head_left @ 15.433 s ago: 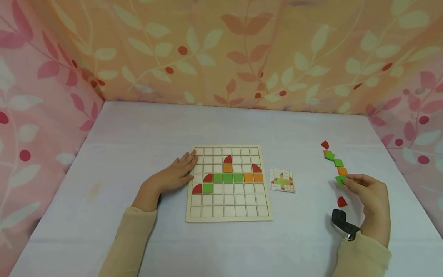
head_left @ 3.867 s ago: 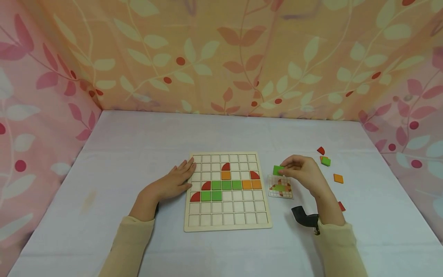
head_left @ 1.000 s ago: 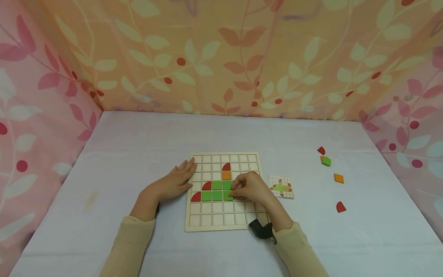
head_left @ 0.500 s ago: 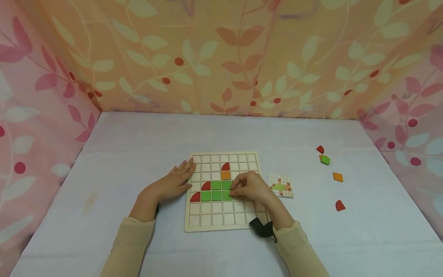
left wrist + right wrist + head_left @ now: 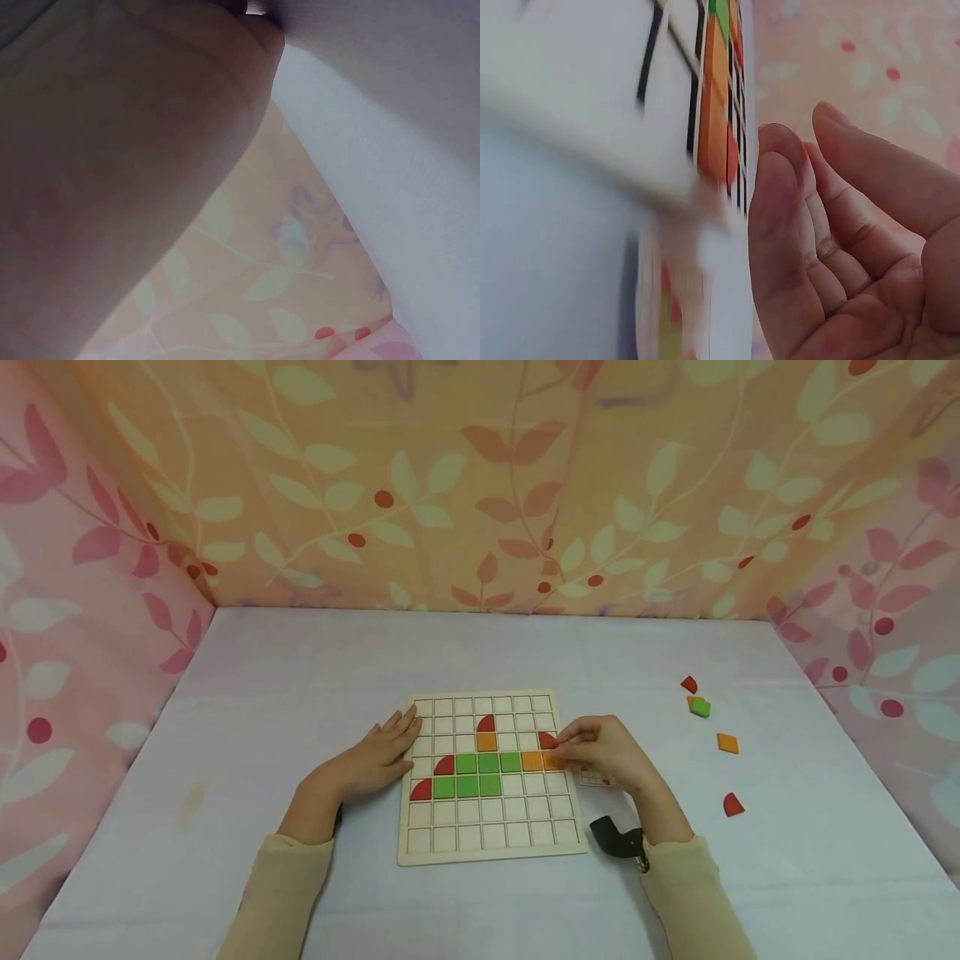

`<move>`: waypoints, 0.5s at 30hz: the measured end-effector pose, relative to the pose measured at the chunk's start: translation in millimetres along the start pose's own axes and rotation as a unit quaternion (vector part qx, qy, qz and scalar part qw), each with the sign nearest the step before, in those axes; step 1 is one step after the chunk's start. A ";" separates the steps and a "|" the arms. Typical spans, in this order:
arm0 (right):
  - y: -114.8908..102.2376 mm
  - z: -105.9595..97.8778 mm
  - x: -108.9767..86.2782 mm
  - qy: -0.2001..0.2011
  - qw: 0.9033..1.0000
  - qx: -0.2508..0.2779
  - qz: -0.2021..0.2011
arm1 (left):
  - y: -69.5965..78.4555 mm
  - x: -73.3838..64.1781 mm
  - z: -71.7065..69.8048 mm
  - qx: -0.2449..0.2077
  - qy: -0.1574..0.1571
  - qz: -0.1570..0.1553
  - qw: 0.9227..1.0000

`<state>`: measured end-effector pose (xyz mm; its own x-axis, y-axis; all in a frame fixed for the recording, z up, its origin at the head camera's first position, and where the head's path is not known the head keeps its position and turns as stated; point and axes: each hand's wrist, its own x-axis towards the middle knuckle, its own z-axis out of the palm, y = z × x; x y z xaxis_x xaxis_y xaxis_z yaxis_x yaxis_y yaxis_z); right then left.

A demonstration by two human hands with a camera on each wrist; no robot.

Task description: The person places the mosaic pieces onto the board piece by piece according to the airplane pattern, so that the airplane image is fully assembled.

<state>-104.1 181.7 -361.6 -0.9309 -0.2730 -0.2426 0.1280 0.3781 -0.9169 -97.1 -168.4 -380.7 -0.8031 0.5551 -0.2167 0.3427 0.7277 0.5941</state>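
Note:
A wooden grid board (image 5: 470,840) lies on the table, bearing red quarter-circle, green square and orange square tiles. My left hand (image 5: 372,759) rests with its fingers on the board's left edge; the left wrist view shows mostly the underside of the hand. Above the board's right edge hovers my right hand (image 5: 603,752), in front of the orange tile (image 5: 551,761) at the row's end. Its thumb and fingertips are apart with nothing between them, as the right wrist view shows. The last green tile (image 5: 490,785) of the lower row sits in its cell.
A pattern card (image 5: 595,777) lies right of the board, mostly hidden under the right hand. Farther right are loose tiles: a red one (image 5: 689,684), a green one (image 5: 700,707) overlapping an orange one, another orange one (image 5: 727,743) and a red one (image 5: 732,805).
My right hand has let go of the green tile in the lower row and moved right. Since the oldest frame, two green tiles have come from the right onto that row. The left hand stays put.

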 end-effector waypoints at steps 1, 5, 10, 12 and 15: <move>1.9 -6.7 -1.6 0.010 1.000 -0.005 0.003 | -0.2 0.1 0.2 0.000 0.000 -0.001 1.000; 8.4 -30.9 -8.4 0.048 0.998 -0.039 0.006 | -0.9 -0.1 0.7 0.002 -0.002 -0.004 1.000; 11.3 -51.5 -15.1 0.074 0.996 -0.054 0.014 | -1.2 -0.1 1.2 0.002 -0.001 -0.003 1.000; 12.0 -57.3 -16.6 0.079 0.995 -0.053 0.017 | -1.1 -0.3 1.2 0.003 0.000 -0.002 1.000; 13.2 -64.9 -18.1 0.087 0.995 -0.052 0.019 | -0.6 -0.5 1.6 0.004 0.000 -0.003 1.000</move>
<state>-107.8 249.1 -348.7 -0.9726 -0.1027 -0.2087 0.1359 0.4774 -0.8681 -96.1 -168.4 -382.2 -0.8055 0.5500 -0.2207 0.3416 0.7351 0.5856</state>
